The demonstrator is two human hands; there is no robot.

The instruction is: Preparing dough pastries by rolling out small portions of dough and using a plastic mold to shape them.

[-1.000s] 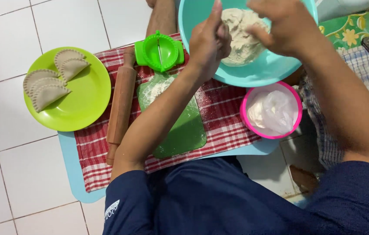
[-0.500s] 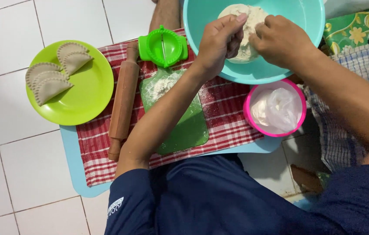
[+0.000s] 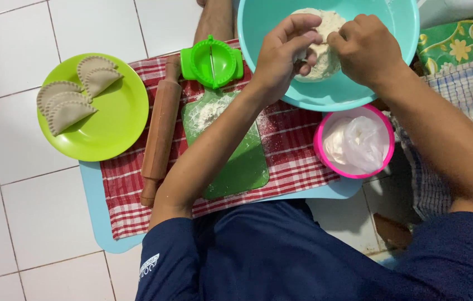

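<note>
Over the bowl: both hands meet above the teal bowl, at the pale dough lump lying inside it near the top edge of the view.
Left hand: the left hand has its fingers curled and pressed together on the dough, thumb and fingertips pinching a bit at the lump's left side.
Right hand: the right hand is closed down on the lump's right side, fingertips nipping the dough; how much it grips is hidden by the knuckles.
Done, as judged: three folded, crimped pastries lie on the lime-green plate, so several pieces look finished.
Left, as judged: most of the dough remains in the bowl; the green cutting board carries only a floury patch, the green hinged dumpling press lies open with no dough in it, and the wooden rolling pin lies untouched beside the board.
Filling: a pink bowl holds a white bag; its contents cannot be told.
Edges: the teal bowl overlaps the checked cloth and sits just above the pink bowl; the press touches the board's top edge.
Open room: the left forearm crosses the board; the board's lower half and white floor tiles at left lie free.
</note>
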